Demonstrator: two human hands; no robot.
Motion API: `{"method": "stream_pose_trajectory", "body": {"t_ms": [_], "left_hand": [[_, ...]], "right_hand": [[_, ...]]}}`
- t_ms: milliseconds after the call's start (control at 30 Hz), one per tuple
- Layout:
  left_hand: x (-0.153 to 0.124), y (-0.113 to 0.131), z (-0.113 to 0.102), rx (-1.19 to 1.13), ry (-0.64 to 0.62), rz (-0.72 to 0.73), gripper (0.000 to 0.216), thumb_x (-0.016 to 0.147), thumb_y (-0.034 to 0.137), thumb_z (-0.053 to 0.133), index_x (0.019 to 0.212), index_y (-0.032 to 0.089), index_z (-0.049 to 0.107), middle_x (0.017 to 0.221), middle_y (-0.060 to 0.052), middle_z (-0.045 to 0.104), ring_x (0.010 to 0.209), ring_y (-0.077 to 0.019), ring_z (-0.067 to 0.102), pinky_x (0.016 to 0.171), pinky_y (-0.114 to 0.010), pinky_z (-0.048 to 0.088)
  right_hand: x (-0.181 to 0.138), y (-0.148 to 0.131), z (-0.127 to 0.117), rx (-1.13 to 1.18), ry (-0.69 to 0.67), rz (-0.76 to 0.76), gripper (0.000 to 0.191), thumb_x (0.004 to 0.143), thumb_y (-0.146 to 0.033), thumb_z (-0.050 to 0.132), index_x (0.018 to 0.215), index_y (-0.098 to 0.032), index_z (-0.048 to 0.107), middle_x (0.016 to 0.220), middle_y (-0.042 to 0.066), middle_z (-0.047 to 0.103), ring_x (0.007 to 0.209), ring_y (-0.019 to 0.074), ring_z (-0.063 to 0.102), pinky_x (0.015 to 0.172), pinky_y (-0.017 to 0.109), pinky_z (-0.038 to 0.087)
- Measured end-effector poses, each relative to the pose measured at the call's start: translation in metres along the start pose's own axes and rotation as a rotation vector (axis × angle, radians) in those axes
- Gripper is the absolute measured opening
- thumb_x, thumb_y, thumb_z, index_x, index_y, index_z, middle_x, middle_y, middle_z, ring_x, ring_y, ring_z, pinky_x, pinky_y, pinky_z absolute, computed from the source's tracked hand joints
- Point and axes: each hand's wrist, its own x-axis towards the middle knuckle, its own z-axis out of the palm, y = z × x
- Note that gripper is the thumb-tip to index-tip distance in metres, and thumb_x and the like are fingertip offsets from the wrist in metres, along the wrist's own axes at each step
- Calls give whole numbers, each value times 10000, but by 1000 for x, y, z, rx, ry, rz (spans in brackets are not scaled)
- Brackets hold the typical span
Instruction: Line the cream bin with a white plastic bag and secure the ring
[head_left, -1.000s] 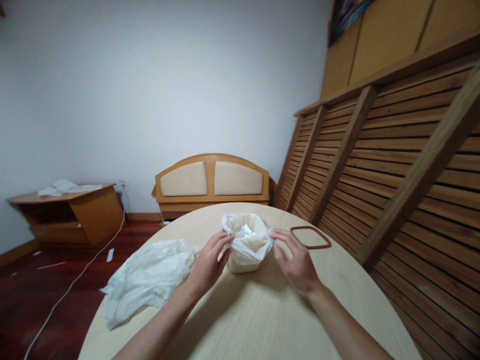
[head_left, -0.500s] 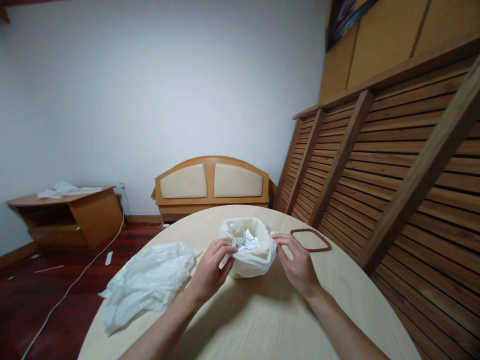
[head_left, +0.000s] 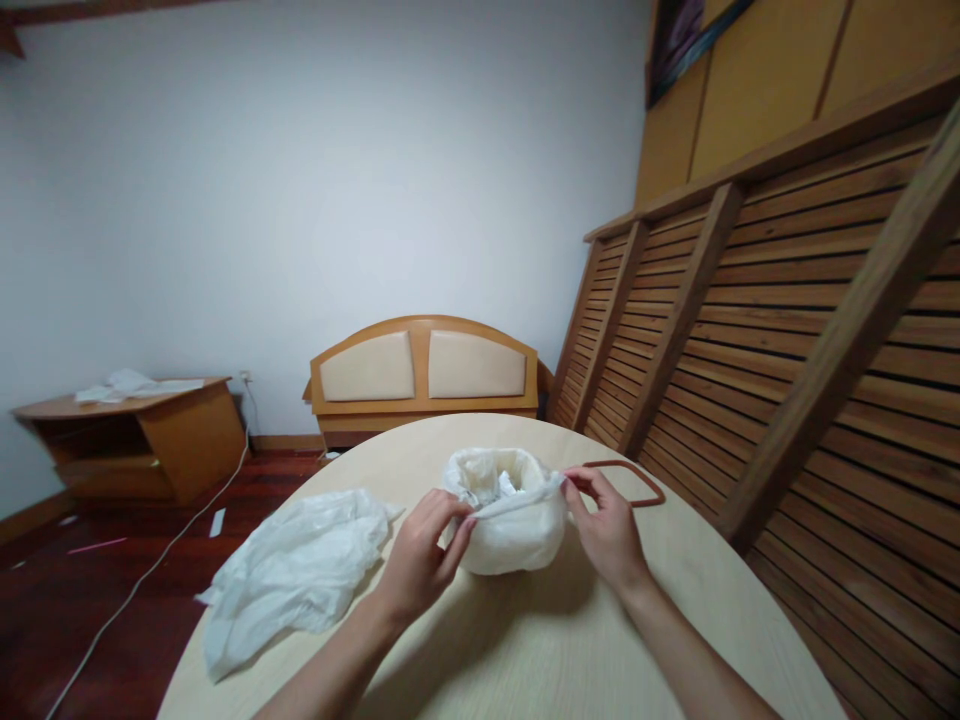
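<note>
A small bin-like container stands near the middle of the table, covered by a white plastic bag folded over its rim. Something crumpled and whitish shows inside the opening. My left hand pinches the bag's edge at the near left of the rim, thumb and fingers together. At the right side, my right hand has its fingertips closed on the bag's edge and draws it outward. Just beyond that hand lies a reddish-brown rounded frame, partly hidden by the fingers. The container's own walls are hidden by the bag.
Another crumpled white plastic bag lies on the left of the round table. Behind the table is a padded headboard. Slatted wooden panels lean at the right. A low cabinet and a cable are left.
The bag's near side has come further down over the container, covering more of its front. My right hand has moved slightly right with the edge; the opening looks narrower.
</note>
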Motion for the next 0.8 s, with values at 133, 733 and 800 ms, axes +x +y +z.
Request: {"method": "stream_pose_trajectory", "body": {"t_ms": [133,733,800], "left_hand": [[2,0,0,41,-13,51,73,961,144,556,944,204,595,824,-47,649,798,-183,610,717,-270,492],[3,3,-2,13,-60,83,83,948,136,555,943,198,610,846,-60,637,833,-197,593,766,-312,506],[3,3,-3,7,-80,61,78,950,145,552,909,195,595,836,-58,621,848,-201,580,781,-321,500]], "right_hand": [[-2,-5,3,19,-86,-28,212,958,-381,576,982,-228,720,962,59,755,919,223,709,853,354,558],[-1,-18,5,158,-100,120,363,888,-534,659,865,-179,730,843,96,754,765,240,716,694,330,601],[0,-17,5,172,-101,126,372,882,-543,665,858,-178,733,837,97,755,762,241,717,696,332,599]]}}
